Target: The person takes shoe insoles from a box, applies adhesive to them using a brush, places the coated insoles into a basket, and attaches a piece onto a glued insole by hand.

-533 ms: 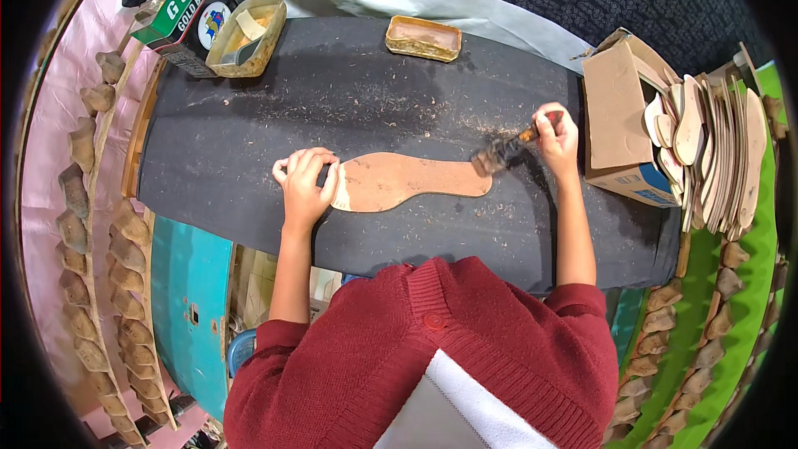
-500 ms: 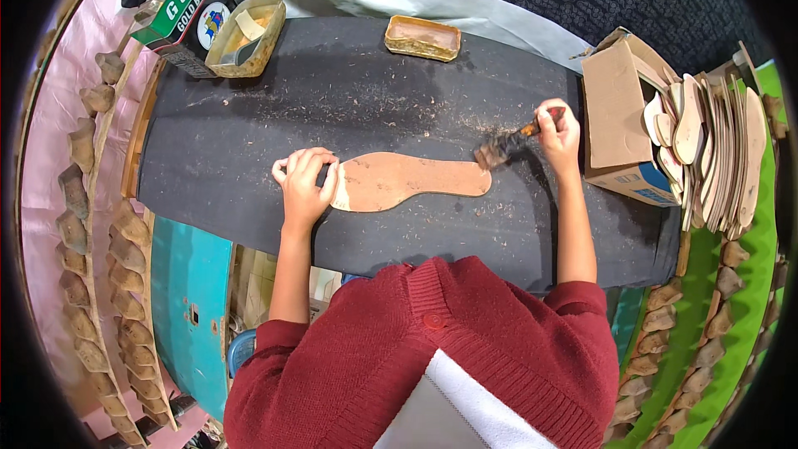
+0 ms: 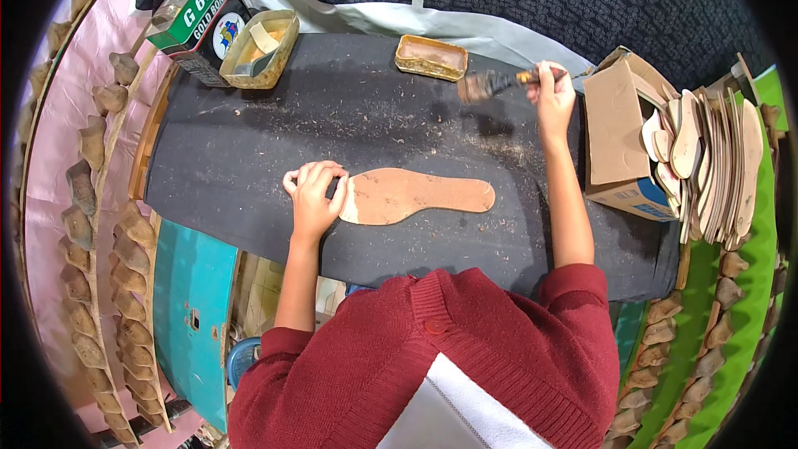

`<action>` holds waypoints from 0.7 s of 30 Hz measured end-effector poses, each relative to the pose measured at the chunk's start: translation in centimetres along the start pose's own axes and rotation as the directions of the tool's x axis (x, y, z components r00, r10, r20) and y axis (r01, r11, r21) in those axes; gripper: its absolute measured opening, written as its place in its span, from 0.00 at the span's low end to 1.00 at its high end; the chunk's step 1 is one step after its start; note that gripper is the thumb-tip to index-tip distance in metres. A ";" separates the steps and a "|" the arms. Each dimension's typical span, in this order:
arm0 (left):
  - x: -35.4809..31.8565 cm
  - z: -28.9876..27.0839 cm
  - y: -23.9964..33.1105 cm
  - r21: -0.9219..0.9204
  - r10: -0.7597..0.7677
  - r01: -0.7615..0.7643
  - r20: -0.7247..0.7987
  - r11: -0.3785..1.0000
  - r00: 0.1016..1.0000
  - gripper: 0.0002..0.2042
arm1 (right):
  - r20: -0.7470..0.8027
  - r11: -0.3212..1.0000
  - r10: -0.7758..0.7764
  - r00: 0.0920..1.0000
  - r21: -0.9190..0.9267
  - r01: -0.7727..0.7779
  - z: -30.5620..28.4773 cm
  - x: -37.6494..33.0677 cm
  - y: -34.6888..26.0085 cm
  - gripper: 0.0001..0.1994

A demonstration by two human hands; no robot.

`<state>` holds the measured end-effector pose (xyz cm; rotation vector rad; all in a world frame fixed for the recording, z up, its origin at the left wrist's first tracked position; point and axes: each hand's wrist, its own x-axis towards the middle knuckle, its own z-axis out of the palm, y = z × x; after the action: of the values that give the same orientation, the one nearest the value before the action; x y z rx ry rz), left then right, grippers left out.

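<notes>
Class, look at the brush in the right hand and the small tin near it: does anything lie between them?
Nothing visible does. The brush in the right hand hangs just right of the small tin, bare dark table between them.

Insole (image 3: 416, 195) flat on the table (image 3: 249, 141), just right of the left-hand fingers (image 3: 320, 179); glue tray (image 3: 430, 57) left of the right-hand fingers (image 3: 544, 83); cardboard box (image 3: 619, 129) to their right.

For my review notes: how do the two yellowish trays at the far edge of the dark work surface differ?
The left tray is larger and stands beside a green tin; the right tray is smaller and stands alone. The left tray holds a pale flat scraper-like piece; the right tray shows only brownish contents. The right hand holds a brush by the right tray, far from the left tray. Both are shallow and rectangular.
</notes>
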<state>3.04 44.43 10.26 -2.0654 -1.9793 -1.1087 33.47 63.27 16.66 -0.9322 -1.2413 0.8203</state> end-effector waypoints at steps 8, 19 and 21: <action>-0.1 -0.4 0.2 -0.015 -0.017 0.016 -0.009 1.000 1.000 0.02 | -0.035 0.991 0.094 0.995 0.096 -0.090 4.5 3.7 5.6 0.13; 0.0 -0.4 0.0 -0.041 -0.048 0.047 -0.025 0.998 0.999 0.03 | 0.013 0.991 0.130 0.991 0.017 -0.130 6.2 2.7 7.3 0.12; 0.0 -0.4 -0.1 -0.037 -0.043 0.042 -0.029 0.998 0.999 0.03 | 0.033 0.991 0.134 0.990 0.020 -0.134 6.0 2.7 7.3 0.13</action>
<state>2.76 44.24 10.54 -2.0200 -2.0135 -1.1853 27.84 69.50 11.50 -0.9964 -1.2040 0.9560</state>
